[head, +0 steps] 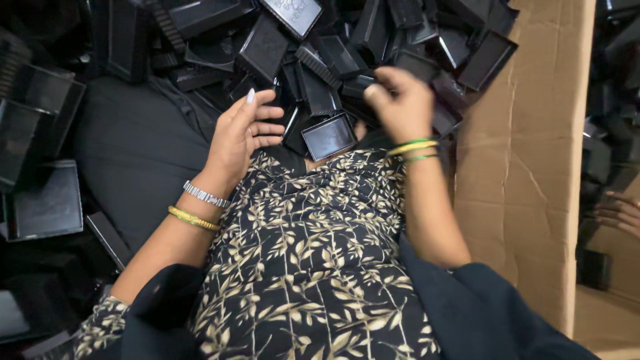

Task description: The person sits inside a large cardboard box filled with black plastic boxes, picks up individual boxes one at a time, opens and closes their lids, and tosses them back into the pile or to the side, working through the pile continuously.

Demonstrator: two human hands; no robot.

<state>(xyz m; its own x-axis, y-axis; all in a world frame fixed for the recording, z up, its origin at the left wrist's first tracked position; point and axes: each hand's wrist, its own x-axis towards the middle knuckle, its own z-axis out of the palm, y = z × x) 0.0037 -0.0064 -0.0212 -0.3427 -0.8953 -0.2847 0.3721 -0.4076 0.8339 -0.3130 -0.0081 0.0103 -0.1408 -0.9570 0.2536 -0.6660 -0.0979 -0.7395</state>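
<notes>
Black plastic trays [267, 47] lie heaped beside a cardboard box wall [527, 133]; left hand [241, 133] spreads open beside a small tray [329, 136] on the lap (patterned fabric), right hand [400, 103] curls closed above it.

Workshop floor — heaped black plastic parts [320, 60], cardboard carton [527, 167].

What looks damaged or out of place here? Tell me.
The cardboard box wall is creased and torn along its face. The black plastic trays lie in a jumbled heap, tilted every way. One small tray sits on the lap between the left hand and right hand.
</notes>
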